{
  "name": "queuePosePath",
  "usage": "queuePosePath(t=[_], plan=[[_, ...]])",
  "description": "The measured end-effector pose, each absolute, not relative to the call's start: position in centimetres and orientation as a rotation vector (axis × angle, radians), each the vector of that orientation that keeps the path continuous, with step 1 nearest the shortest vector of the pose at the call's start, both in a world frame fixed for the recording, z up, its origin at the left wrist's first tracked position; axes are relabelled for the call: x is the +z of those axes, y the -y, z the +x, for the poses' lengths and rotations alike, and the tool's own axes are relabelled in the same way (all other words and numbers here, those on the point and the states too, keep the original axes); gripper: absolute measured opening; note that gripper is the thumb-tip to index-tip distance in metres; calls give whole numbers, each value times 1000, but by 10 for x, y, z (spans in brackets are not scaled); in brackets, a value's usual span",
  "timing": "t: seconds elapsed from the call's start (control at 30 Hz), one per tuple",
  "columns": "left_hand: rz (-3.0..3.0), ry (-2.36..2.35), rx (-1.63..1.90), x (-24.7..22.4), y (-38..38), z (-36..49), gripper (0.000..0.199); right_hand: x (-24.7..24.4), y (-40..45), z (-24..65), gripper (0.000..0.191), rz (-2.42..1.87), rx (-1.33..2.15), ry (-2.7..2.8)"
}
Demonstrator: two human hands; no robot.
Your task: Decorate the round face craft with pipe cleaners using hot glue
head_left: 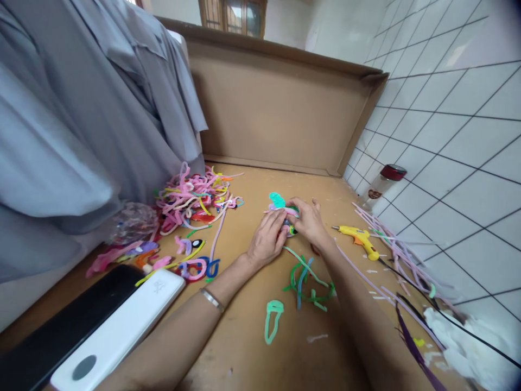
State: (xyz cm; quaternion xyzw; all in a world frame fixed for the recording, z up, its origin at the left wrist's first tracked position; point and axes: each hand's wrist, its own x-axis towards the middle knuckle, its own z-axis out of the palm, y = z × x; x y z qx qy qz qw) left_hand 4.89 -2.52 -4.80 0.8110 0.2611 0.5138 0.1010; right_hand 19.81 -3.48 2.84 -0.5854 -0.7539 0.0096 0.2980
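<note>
Two bare hands meet at mid-table over a small pipe-cleaner piece (277,200) with teal loops: the left hand (266,236) with fingers bent narrowly against its near side, the right hand (307,220) pinching it opposite. Fingers hide most of the join, so which tips press hardest cannot be told. The step looks like shaping or joining by hand; the next move seems to call for a steady left hold and a fine right-hand pinch.

Across the brown tabletop (228,347), from the left: grey-blue cloth (81,108), a white slab-like device (122,326) beside a black one, and a tangled heap of pipe cleaners (187,201), mostly pink. Near the forearms lie a mint-green loop (275,307) and loose green pieces. Behind stands a cardboard panel (268,103), a wood-framed window (234,16) above it. Rightward come a yellow glue gun (354,233), lilac stems (401,260), a red-lidded jar (376,187), crumpled white tissue (459,336) and a white-tiled wall (456,141).
</note>
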Motion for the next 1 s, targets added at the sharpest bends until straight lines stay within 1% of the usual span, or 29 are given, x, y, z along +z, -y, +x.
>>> queuePosePath(t=[0.23,0.43,0.57,0.73,1.0], plan=[[2484,-817,1500,-53,20,47,44,35,37,199,34,-1510,115,2007],[2437,-932,1513,-52,13,42,44,51,39,213,26,-1459,3,1738],[2422,-964,1515,-54,9,39,45,61,43,222,22,-1533,-89,1680],[2434,-978,1534,-56,6,38,45,67,49,220,21,-1687,-210,1832],[2425,-974,1551,-58,5,38,45,66,48,209,24,-1783,-346,2055]])
